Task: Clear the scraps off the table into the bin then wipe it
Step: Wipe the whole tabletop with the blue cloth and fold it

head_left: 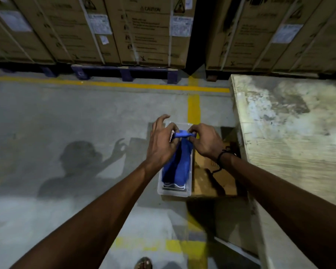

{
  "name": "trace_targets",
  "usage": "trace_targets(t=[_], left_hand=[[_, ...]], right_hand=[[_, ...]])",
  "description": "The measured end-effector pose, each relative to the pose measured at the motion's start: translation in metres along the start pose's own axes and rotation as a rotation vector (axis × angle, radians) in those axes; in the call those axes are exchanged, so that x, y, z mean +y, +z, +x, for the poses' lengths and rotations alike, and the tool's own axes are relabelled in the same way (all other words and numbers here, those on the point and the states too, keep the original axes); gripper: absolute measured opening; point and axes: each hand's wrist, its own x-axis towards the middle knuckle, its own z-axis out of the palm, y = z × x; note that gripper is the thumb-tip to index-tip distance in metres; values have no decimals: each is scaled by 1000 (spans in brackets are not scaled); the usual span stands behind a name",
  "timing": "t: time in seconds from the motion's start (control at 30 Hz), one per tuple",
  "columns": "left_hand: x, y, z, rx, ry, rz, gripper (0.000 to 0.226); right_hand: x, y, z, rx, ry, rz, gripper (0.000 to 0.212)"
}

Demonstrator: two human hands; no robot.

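Stacked cardboard cartons [140, 30] on blue pallets [124, 73] closed off the far side of a dim warehouse aisle, with yellow lines [109, 84] painted across the grey concrete floor [66, 113]. At three o'clock stood the table [291, 121], its pale, stained top showing no scraps in the part in view; much of it ran out of frame, so the clearing looked done, though that is only a judgement.

Near the centre, both hands met over a clear plastic bin [175, 191] on the floor, just beside a flat piece of cardboard [213, 177] at the table's foot. The left hand [161, 144] and right hand [206, 142] each pinched the top edge of a blue cloth [177, 166] between thumb and fingertips, the left's remaining fingers spread loose. The cloth hung down between them into or over the bin; whether it touched the bottom could not be told. Holding it by two points of its upper edge probably served to open it out flat for wiping, or to shake it over the bin.

A sandalled foot [143, 264] showed at six o'clock, and the person's shadow [80, 164] lay at nine o'clock.
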Motion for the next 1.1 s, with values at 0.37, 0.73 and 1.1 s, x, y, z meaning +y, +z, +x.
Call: trace_targets(t=[0.37,0.73,1.1], left_hand=[[168,-121,-69,94,-29,-327,8],[349,-202,-175,342,-56,-289,8],[434,-212,-279,524,-100,-279,13]], right_hand=[[-62,-177,-102,-19,-299,139,9],[-55,-333,-206,-38,-470,154,8],[-56,-412,-312,-121,-631,390,10]])
